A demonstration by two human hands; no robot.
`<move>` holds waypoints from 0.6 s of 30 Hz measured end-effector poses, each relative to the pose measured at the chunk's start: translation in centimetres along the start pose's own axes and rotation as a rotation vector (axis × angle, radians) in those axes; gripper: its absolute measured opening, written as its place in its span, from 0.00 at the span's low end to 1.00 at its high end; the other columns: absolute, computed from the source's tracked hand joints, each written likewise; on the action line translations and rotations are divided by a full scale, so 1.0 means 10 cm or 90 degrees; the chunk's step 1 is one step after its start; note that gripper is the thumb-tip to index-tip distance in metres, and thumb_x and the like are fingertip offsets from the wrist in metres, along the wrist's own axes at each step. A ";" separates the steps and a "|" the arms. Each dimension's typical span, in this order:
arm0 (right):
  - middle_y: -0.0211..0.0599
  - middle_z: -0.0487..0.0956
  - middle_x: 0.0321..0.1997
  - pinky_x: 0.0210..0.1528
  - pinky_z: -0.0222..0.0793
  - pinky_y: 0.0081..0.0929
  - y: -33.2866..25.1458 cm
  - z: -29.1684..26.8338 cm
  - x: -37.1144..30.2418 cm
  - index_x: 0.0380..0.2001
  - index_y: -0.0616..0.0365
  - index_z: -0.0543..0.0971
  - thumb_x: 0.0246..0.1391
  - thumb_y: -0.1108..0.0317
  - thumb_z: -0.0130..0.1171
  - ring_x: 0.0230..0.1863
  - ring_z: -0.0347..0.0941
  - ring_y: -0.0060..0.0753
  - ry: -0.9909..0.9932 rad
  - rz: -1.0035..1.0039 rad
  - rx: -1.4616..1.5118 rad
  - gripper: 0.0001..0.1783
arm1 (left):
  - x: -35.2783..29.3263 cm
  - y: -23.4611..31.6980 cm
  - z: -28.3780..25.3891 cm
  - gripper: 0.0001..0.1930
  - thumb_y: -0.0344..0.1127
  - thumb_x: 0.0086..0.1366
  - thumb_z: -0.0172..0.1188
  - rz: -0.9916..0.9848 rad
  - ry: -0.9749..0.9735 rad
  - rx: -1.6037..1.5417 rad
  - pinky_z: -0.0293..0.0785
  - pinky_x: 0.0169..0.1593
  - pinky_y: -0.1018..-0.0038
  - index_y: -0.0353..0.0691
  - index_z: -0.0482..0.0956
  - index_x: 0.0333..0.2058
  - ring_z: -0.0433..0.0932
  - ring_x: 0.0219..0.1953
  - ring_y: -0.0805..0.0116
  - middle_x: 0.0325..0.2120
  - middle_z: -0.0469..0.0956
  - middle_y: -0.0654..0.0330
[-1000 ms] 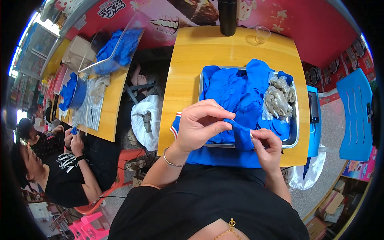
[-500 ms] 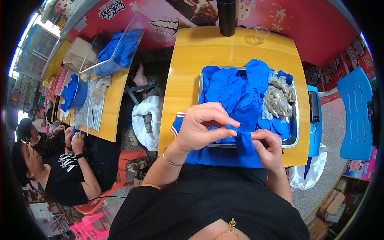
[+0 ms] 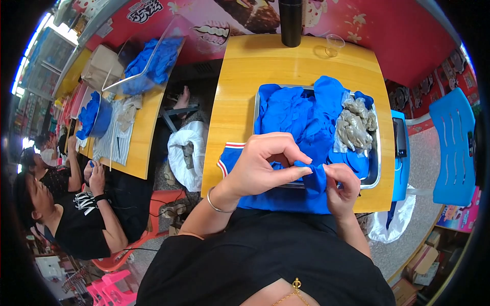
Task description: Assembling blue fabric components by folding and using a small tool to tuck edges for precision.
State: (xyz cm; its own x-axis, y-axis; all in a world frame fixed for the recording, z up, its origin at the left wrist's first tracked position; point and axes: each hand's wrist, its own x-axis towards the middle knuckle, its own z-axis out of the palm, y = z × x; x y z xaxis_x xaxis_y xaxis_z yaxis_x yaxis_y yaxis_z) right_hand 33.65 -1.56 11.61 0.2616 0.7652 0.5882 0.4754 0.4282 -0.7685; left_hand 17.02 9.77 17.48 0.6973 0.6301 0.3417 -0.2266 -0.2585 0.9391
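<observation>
A small piece of blue cloth (image 3: 315, 182) is stretched between my hands above the near edge of a metal tray (image 3: 379, 166). My left hand (image 3: 270, 163) pinches its upper left corner between thumb and forefinger. My right hand (image 3: 342, 187) grips the right edge with fingers closed. The tray carries a heap of blue cloth pieces (image 3: 288, 109) and, on its right side, clear plastic bags with greyish-brown contents (image 3: 353, 125). More blue fabric (image 3: 283, 201) lies along the table's near edge, and a blue piece with red-and-white trim (image 3: 232, 157) shows beside my left wrist.
My yellow table (image 3: 237, 92) also bears a black cylinder (image 3: 290, 25) and a clear cup (image 3: 334, 43) at the back. A blue chair (image 3: 453, 148) stands right. At left, people sit by another table (image 3: 145, 132) with a blue bowl (image 3: 102, 120). White bags (image 3: 185, 153) sit on the floor.
Both hands have shifted slightly right with the blue cloth, and its top edge sits differently at my left fingertips. At the left, a seated person's arm has risen.
</observation>
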 end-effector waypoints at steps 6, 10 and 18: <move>0.40 0.79 0.29 0.31 0.68 0.19 -0.04 0.05 -0.03 0.32 0.63 0.78 0.45 0.83 0.55 0.29 0.75 0.26 -0.043 0.191 0.173 0.09 | -0.03 -0.06 0.08 0.06 0.28 0.51 0.66 -0.048 0.046 0.028 0.63 0.22 0.87 0.35 0.78 0.25 0.69 0.19 0.83 0.22 0.73 0.64; 0.37 0.78 0.31 0.30 0.67 0.17 -0.01 0.04 -0.10 0.33 0.64 0.77 0.50 0.81 0.53 0.29 0.73 0.20 -0.060 0.276 0.275 0.07 | -0.03 -0.05 0.11 0.06 0.28 0.51 0.66 -0.030 0.062 0.029 0.60 0.21 0.87 0.35 0.77 0.26 0.67 0.19 0.84 0.22 0.73 0.65; 0.30 0.76 0.29 0.25 0.62 0.12 -0.06 -0.03 -0.09 0.35 0.63 0.76 0.52 0.80 0.51 0.25 0.68 0.13 -0.051 0.362 0.341 0.07 | -0.04 -0.06 0.14 0.07 0.27 0.50 0.66 -0.008 0.128 0.013 0.61 0.23 0.86 0.35 0.77 0.28 0.66 0.22 0.83 0.21 0.70 0.65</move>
State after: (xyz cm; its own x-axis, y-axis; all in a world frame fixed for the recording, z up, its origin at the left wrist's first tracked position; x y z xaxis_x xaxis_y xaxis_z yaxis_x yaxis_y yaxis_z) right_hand 33.35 -2.67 11.65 0.2717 0.9603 0.0636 -0.1889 0.1180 -0.9749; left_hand 17.75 8.64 16.75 0.5493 0.7669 0.3319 -0.2035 -0.2624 0.9432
